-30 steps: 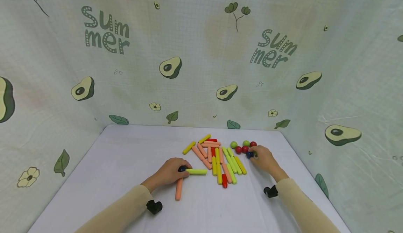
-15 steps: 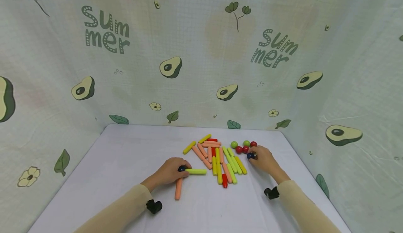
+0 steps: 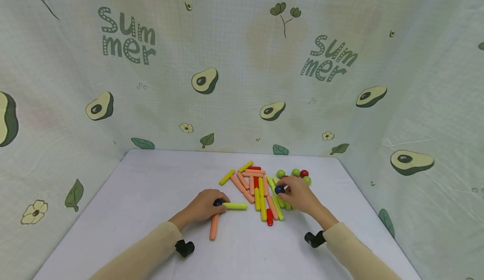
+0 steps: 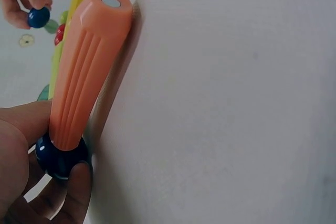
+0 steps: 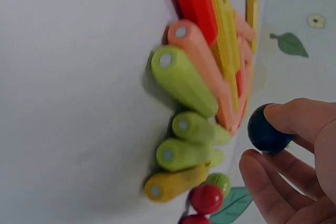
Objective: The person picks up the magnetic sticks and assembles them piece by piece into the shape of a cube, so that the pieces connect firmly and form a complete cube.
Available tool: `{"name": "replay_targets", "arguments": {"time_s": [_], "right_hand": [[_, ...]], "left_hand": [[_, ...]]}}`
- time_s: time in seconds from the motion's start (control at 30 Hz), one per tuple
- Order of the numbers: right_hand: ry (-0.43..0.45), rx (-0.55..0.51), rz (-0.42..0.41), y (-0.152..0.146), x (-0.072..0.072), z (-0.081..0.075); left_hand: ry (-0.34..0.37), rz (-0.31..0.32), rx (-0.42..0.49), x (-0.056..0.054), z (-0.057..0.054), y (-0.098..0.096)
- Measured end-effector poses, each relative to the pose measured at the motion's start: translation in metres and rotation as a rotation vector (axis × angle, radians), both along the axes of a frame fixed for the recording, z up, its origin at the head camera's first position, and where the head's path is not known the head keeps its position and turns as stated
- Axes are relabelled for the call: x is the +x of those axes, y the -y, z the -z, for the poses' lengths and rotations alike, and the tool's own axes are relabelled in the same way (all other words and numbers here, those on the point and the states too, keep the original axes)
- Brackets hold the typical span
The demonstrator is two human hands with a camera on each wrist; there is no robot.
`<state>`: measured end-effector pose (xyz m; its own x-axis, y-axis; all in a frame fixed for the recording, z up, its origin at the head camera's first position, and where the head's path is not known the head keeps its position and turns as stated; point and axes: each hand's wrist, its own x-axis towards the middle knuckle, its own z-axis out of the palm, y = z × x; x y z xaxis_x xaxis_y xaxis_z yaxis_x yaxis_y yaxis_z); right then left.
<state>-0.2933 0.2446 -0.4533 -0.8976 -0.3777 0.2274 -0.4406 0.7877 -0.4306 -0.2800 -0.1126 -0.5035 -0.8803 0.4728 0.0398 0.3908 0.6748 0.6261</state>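
Observation:
My left hand [image 3: 204,205] holds a dark blue ball [image 4: 59,161] low over the white table, between thumb and fingers. An orange magnetic rod [image 3: 214,228] meets this ball and points toward me. A lime rod [image 3: 236,206] extends rightward from the same ball. On the right, my right hand [image 3: 300,195] pinches a second dark blue ball [image 5: 269,129] between thumb and fingertips. That ball is raised above the lime rods [image 5: 184,82] of the pile, and the hand hides part of them in the head view.
Yellow rods [image 3: 263,206], orange rods [image 3: 242,187] and red rods [image 3: 269,217] lie grouped mid-table. Behind the right hand are several green balls [image 3: 281,173] and red balls [image 3: 304,173], some partly covered. A patterned cloth [image 3: 234,61] hangs around the table's back and sides.
My right hand has lifted the blue ball from beside the red and green balls and carried it left, over the rods. A green ball behind it now shows. The left hand stays nearly still.

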Motion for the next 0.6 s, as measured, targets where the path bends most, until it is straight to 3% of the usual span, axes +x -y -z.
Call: {"name": "replay_targets", "arguments": {"time_s": [0.27, 0.6], "right_hand": [[0.085, -0.046, -0.101, 0.043, 0.017, 0.003], [0.105, -0.018, -0.177, 0.069, 0.020, 0.014]], "left_hand": [[-0.004, -0.001, 0.005, -0.001, 0.002, 0.003], [-0.012, 0.006, 0.013, 0.000, 0.001, 0.006]]}}
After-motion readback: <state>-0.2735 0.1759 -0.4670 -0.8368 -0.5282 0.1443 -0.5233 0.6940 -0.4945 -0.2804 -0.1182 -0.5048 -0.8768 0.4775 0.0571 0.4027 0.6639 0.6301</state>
